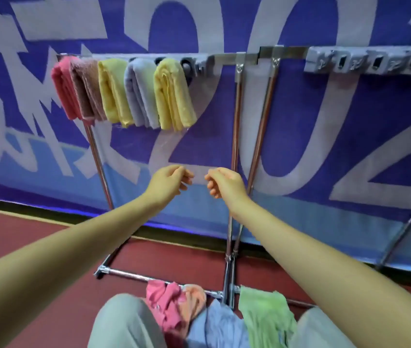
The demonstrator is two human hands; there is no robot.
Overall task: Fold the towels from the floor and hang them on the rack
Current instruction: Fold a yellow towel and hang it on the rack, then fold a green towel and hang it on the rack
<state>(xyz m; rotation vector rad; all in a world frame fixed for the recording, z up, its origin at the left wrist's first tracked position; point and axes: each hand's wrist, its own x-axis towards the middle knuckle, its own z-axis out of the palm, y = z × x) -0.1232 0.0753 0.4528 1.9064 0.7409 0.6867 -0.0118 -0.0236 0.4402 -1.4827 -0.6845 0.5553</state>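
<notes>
From my remote seat: five folded towels hang side by side on the metal rack's point(236, 126) top bar — pink point(64, 91), brown point(86, 89), yellow point(114, 94), lavender point(141, 94), yellow point(173, 96). My left hand point(168, 183) and right hand point(224, 183) hover near each other below them, fingers loosely curled, grasping nothing. Unfolded pink point(166, 307), peach point(194, 303), blue point(217, 325) and green point(266, 317) towels lie heaped on the red floor point(23, 234) at the rack's base.

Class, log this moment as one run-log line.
rack: five folded towels | floor pile: unfolded | left hand: empty | right hand: empty
</notes>
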